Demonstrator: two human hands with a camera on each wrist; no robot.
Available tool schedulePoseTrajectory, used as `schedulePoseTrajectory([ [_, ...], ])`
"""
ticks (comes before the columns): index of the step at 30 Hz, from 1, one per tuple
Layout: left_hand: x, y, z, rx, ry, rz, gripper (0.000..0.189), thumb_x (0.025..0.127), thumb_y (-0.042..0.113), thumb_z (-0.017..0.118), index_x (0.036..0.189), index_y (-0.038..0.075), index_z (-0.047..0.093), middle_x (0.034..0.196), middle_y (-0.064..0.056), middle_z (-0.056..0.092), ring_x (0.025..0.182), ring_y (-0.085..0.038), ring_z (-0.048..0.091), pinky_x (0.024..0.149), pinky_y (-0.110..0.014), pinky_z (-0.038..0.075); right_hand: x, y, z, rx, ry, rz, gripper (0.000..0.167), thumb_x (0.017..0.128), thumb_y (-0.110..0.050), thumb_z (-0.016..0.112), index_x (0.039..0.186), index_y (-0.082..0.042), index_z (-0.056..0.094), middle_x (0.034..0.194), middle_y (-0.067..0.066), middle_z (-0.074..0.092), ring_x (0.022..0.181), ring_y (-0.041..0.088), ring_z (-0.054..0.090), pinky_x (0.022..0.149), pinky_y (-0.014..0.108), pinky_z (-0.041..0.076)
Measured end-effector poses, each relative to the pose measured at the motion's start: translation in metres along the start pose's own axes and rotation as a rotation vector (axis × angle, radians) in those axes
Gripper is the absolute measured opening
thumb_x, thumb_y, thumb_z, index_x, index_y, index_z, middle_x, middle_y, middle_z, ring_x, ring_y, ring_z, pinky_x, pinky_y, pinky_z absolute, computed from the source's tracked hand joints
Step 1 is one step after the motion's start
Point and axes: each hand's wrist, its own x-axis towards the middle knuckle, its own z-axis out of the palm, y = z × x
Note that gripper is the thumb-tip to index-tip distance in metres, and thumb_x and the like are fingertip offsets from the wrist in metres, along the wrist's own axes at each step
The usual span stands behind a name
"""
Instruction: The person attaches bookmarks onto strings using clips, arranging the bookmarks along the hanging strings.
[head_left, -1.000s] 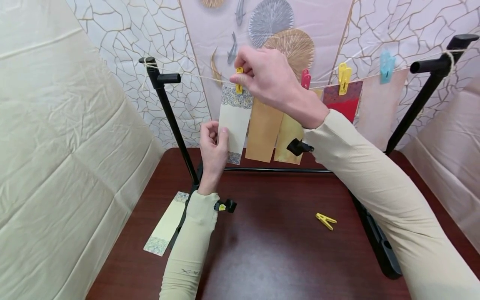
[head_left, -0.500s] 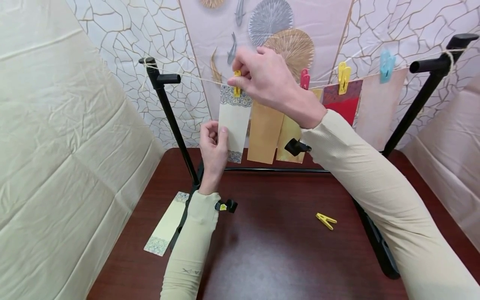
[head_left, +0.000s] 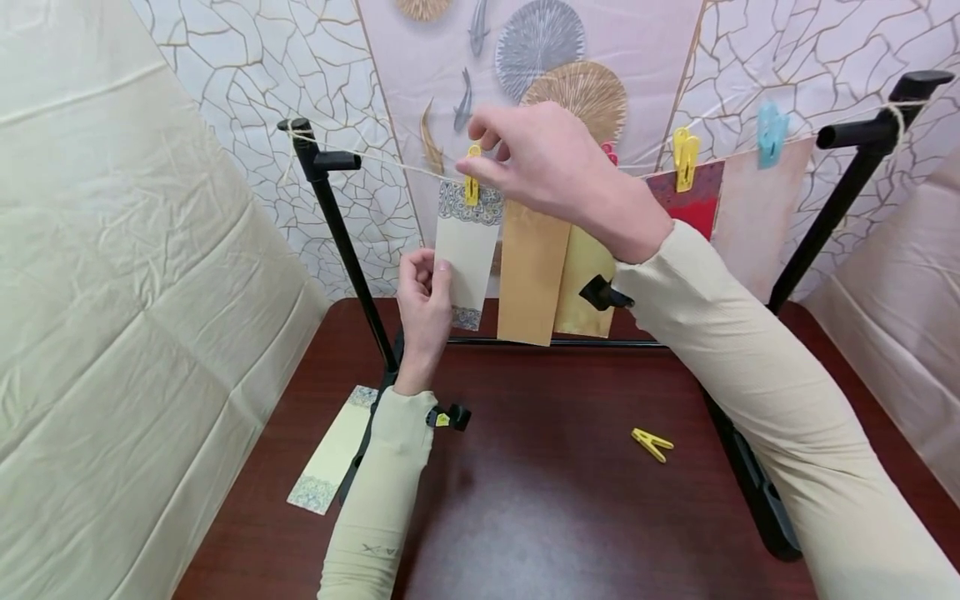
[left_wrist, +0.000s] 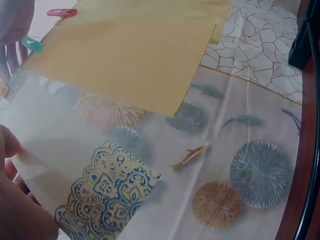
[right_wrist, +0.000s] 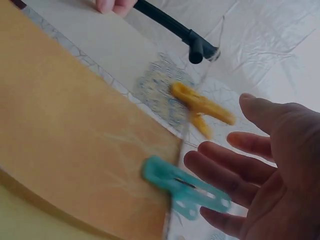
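Observation:
A white card with blue-and-gold lace-patterned ends hangs from the string, fixed by a yellow clothespin at its top. My left hand pinches the card's left edge, thumb in front and fingers behind. Just beside the clothespin is my right hand; in the right wrist view its fingers are spread and apart from the clothespin. Next to the white card hangs an orange-tan card with a teal clothespin, which the right hand hides in the head view.
The string runs between two black posts. Further right hang a yellowish card, a red card and a pale pink card. On the table lie a yellow clothespin and a patterned card.
My right hand has loosened from the yellow clothespin, which stays on the string and card. The string and cards sit slightly lower. My left hand keeps its pinch on the white card.

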Motion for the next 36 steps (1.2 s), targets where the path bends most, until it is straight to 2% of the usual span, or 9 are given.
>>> schedulePoseTrajectory([
  [5,-0.005,0.020,-0.004,0.037,0.013,0.009,0.024,0.101,0.002,0.046,0.118,-0.013,0.050,0.095,-0.023,0.058,0.074,-0.013,0.050,0.066,-0.020,0.041,-0.009,0.002,-0.008,0.001,0.051,-0.074,0.026,0.098,-0.029,0.059,0.107,-0.005,0.063,0.106,0.010,0.073,0.098,0.023,0.071,0.085,0.040,0.053],
  [7,-0.007,0.026,-0.007,0.035,0.020,0.010,0.024,0.100,0.001,0.046,0.118,-0.015,0.050,0.097,-0.024,0.058,0.075,-0.014,0.050,0.067,-0.019,0.039,-0.014,0.003,-0.011,0.008,0.067,-0.102,0.023,0.099,-0.027,0.058,0.103,-0.005,0.063,0.102,0.009,0.073,0.096,0.023,0.071,0.084,0.039,0.052],
  [11,-0.009,0.027,-0.014,0.020,0.039,0.006,0.024,0.100,-0.001,0.046,0.119,-0.015,0.050,0.105,-0.026,0.063,0.091,-0.027,0.061,0.077,-0.019,0.045,-0.025,0.004,-0.017,0.015,0.092,-0.142,0.021,0.099,-0.025,0.057,0.099,-0.006,0.066,0.097,0.007,0.073,0.092,0.021,0.069,0.080,0.037,0.049],
  [15,-0.013,0.026,-0.024,0.018,0.040,0.009,0.023,0.100,-0.001,0.045,0.119,-0.014,0.049,0.110,-0.028,0.064,0.107,-0.037,0.062,0.090,-0.025,0.049,-0.037,0.003,-0.020,0.035,0.087,-0.163,0.021,0.098,-0.025,0.059,0.103,-0.006,0.067,0.101,0.006,0.072,0.092,0.019,0.069,0.082,0.035,0.051],
  [18,-0.016,0.025,-0.030,0.018,0.033,0.011,0.023,0.100,-0.001,0.044,0.119,-0.013,0.048,0.112,-0.029,0.063,0.110,-0.037,0.062,0.093,-0.026,0.049,-0.045,0.002,-0.023,0.048,0.091,-0.167,0.022,0.098,-0.024,0.060,0.109,-0.005,0.066,0.105,0.008,0.071,0.095,0.021,0.071,0.082,0.037,0.054],
  [24,-0.021,0.026,-0.041,-0.004,0.027,0.036,0.020,0.099,-0.002,0.046,0.117,-0.012,0.048,0.110,-0.033,0.061,0.107,-0.044,0.060,0.089,-0.022,0.050,-0.061,0.005,-0.024,0.062,0.120,-0.174,0.023,0.096,-0.022,0.063,0.112,-0.005,0.064,0.105,0.008,0.072,0.091,0.022,0.072,0.076,0.037,0.055],
  [27,-0.024,0.029,-0.046,0.007,0.029,0.046,0.019,0.099,-0.003,0.047,0.116,-0.012,0.048,0.109,-0.033,0.061,0.104,-0.042,0.062,0.086,-0.022,0.051,-0.070,0.006,-0.023,0.078,0.133,-0.177,0.023,0.095,-0.019,0.064,0.113,-0.005,0.063,0.102,0.007,0.073,0.088,0.021,0.072,0.074,0.038,0.055],
  [31,-0.027,0.031,-0.056,0.036,0.026,0.039,0.021,0.099,-0.002,0.048,0.117,-0.014,0.048,0.108,-0.033,0.061,0.101,-0.030,0.065,0.082,-0.025,0.052,-0.080,0.010,-0.019,0.093,0.139,-0.185,0.025,0.093,-0.016,0.068,0.114,-0.004,0.062,0.097,0.006,0.075,0.083,0.019,0.073,0.070,0.036,0.055],
  [36,-0.031,0.028,-0.071,0.073,0.014,0.022,0.022,0.098,-0.003,0.049,0.117,-0.014,0.048,0.106,-0.033,0.062,0.095,-0.023,0.066,0.078,-0.021,0.052,-0.093,0.016,-0.012,0.105,0.124,-0.177,0.026,0.090,-0.013,0.070,0.114,-0.005,0.062,0.093,0.004,0.074,0.080,0.016,0.072,0.068,0.035,0.055],
])
